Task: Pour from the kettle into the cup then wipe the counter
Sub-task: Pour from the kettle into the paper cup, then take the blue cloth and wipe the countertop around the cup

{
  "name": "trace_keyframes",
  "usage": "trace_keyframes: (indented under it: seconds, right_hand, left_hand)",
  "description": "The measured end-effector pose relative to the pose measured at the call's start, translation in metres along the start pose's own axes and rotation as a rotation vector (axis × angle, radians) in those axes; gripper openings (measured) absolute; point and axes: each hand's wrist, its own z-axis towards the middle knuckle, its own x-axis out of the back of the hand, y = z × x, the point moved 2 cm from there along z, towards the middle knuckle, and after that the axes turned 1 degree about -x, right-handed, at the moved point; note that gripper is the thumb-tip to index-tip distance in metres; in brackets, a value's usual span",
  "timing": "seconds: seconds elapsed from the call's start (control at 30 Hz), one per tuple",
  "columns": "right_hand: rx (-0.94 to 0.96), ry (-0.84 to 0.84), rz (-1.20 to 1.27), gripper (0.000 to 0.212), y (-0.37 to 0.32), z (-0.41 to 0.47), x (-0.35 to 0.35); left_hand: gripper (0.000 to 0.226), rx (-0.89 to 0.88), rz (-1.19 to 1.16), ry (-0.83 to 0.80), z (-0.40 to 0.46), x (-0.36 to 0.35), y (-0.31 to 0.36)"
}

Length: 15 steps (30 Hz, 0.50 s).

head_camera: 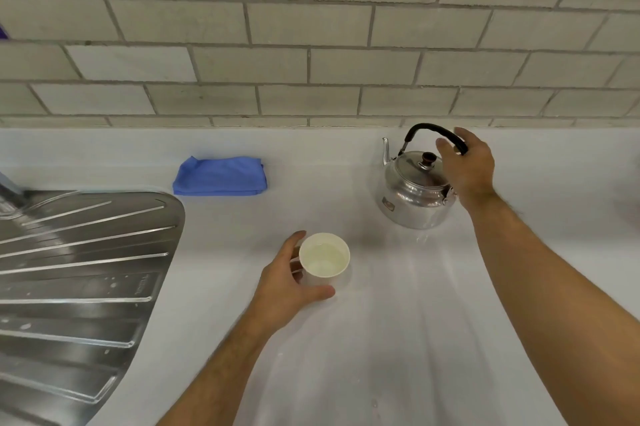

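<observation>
Upper right, right hand fingers curl round shiny steel kettle handle; centre, left hand fingers wrap white paper cup; open white counter between.

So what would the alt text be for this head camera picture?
A person's right hand holds the black handle of a shiny steel kettle while the left hand curls round a white paper cup on a white counter. A folded blue cloth lies near the tiled wall.
</observation>
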Motion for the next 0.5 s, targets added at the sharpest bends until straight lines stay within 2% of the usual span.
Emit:
trace_keyframes:
  seconds: [0.07,0.1,0.17,0.23,0.3,0.5]
  right_hand:
    - [0.055,0.078,-0.202,0.062,-0.007,-0.007,0.005]
    - [0.138,0.127,-0.233,0.060,-0.014,-0.012,0.006]
    - [0.311,0.155,-0.146,0.047,-0.031,-0.023,0.005]
    - [0.424,0.069,-0.021,0.032,-0.051,-0.033,-0.004]
    - [0.494,-0.037,0.022,0.026,-0.070,-0.042,-0.018]
    - [0.589,-0.265,-0.033,0.022,-0.126,-0.068,-0.089]
  left_hand:
    - [0.102,0.024,0.037,-0.034,0.000,0.014,0.000]
    - [0.097,0.020,0.057,-0.020,0.001,0.022,0.001]
    - [0.072,0.000,0.074,0.081,0.003,0.039,0.004]
    - [0.042,-0.006,0.048,0.226,0.007,0.055,0.010]
    - [0.022,-0.017,0.038,0.346,0.012,0.071,0.015]
    - [0.012,-0.008,0.160,0.489,0.040,0.121,0.023]
